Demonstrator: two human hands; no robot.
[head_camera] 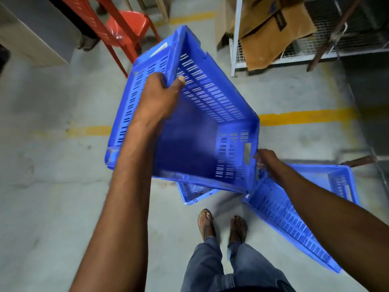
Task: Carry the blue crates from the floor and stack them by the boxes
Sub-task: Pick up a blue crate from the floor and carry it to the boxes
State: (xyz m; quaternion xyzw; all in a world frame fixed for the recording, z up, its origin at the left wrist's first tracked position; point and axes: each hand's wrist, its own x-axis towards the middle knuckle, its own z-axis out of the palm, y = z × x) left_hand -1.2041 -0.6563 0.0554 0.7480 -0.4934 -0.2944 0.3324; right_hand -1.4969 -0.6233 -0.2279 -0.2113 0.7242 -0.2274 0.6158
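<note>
A blue slotted crate [202, 131] hangs tilted in the air in front of me, its open side facing me. My left hand [160, 95] grips its far upper rim, thumb inside. My right hand [266, 162] holds the near right end, by the handle cut-out. Below it, a second blue crate [294, 220] lies tilted on the floor at the right. A corner of a third blue crate [193, 192] shows under the held one.
A red plastic chair [124, 28] stands at the back left beside a grey cabinet [37, 32]. A white wire rack [237, 51] with cardboard boxes [267, 32] is at the back right. A yellow line [305, 116] crosses the concrete floor. My feet [223, 226] are below the crates.
</note>
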